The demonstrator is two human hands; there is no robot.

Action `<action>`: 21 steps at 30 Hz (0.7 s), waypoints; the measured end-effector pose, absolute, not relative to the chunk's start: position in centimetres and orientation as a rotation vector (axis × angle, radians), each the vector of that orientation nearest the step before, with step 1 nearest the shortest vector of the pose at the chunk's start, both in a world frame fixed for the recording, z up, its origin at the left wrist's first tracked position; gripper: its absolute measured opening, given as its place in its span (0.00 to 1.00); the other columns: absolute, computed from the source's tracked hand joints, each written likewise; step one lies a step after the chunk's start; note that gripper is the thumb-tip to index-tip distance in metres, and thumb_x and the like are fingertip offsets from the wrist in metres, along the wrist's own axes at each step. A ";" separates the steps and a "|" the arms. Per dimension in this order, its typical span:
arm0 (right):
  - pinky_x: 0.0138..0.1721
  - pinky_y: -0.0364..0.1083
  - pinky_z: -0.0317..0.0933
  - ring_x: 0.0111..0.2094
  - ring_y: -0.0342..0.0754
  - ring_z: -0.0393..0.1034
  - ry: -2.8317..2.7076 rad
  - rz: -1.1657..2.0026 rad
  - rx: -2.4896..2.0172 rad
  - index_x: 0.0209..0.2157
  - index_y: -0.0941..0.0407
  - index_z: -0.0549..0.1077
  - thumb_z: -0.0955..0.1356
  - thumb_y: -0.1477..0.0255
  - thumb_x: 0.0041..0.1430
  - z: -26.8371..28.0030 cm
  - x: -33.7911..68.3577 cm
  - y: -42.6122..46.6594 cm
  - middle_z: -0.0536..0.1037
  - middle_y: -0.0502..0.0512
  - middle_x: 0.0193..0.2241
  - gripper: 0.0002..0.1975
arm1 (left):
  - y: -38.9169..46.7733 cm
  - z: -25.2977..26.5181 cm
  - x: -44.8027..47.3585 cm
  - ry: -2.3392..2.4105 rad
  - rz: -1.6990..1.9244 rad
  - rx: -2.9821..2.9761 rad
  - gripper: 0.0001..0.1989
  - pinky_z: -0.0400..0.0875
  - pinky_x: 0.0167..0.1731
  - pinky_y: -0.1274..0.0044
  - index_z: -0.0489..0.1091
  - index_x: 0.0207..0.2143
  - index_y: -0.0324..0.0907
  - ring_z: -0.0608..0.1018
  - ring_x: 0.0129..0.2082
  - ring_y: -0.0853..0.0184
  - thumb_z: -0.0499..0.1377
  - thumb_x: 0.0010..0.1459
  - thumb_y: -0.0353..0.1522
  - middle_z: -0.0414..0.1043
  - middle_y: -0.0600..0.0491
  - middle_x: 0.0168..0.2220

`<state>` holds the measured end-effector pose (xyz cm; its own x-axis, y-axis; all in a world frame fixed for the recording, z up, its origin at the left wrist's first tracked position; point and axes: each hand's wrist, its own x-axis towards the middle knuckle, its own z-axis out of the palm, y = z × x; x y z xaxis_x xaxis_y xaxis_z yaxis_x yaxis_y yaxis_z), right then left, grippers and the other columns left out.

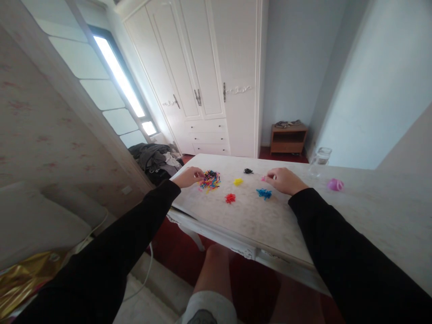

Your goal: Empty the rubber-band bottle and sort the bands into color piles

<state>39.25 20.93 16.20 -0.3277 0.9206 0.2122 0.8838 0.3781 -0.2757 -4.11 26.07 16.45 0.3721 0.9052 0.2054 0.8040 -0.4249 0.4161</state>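
Note:
My left hand (189, 177) is at the left edge of a mixed pile of small colourful strips (210, 180), its fingertips pinched together. On the table's other side, my right hand (284, 180) has its fingers closed at some small pink pieces (263, 178); whether it grips one is too small to tell. Between the hands lie separate little heaps: black (248, 171), yellow (238, 182), red (230, 198) and blue (264, 193). Their kind cannot be made out for sure; they look like tiny strips or bands.
All of this rests on a white table (216, 220). A clear glass jar (322, 157) and a pink-purple rounded object (335, 184) stand to the right. Beyond are a white wardrobe (202, 63), a brown nightstand (288, 139) and piled dark clothes (153, 159).

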 end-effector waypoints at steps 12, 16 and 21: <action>0.36 0.48 0.57 0.37 0.53 0.76 -2.326 0.131 -1.554 0.32 0.57 0.83 0.66 0.65 0.68 16.1 39.3 21.1 0.85 0.62 0.36 0.16 | 25.6 17.9 -4.5 1.465 0.716 2.386 0.13 0.69 0.33 0.75 0.76 0.30 0.41 0.77 0.30 0.65 0.64 0.57 0.42 0.79 0.50 0.29; 0.36 0.48 0.56 0.35 0.52 0.74 -2.328 0.127 -1.539 0.30 0.57 0.82 0.66 0.64 0.67 16.0 39.3 21.2 0.84 0.61 0.34 0.17 | 25.3 17.8 -4.3 1.451 0.782 2.331 0.13 0.71 0.34 0.75 0.76 0.28 0.40 0.76 0.29 0.66 0.67 0.54 0.41 0.78 0.51 0.27; 0.36 0.48 0.56 0.35 0.52 0.74 -2.333 0.123 -1.537 0.30 0.57 0.81 0.66 0.63 0.68 16.1 39.3 21.1 0.84 0.61 0.33 0.17 | 25.3 17.8 -4.0 1.479 0.821 2.273 0.09 0.73 0.35 0.76 0.77 0.29 0.39 0.77 0.28 0.67 0.69 0.51 0.36 0.79 0.51 0.27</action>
<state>39.34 21.12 16.06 -0.3549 0.9049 0.2351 0.8753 0.4099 -0.2566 -4.03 25.25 17.82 0.3040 0.9057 0.2956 0.7298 -0.4208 0.5388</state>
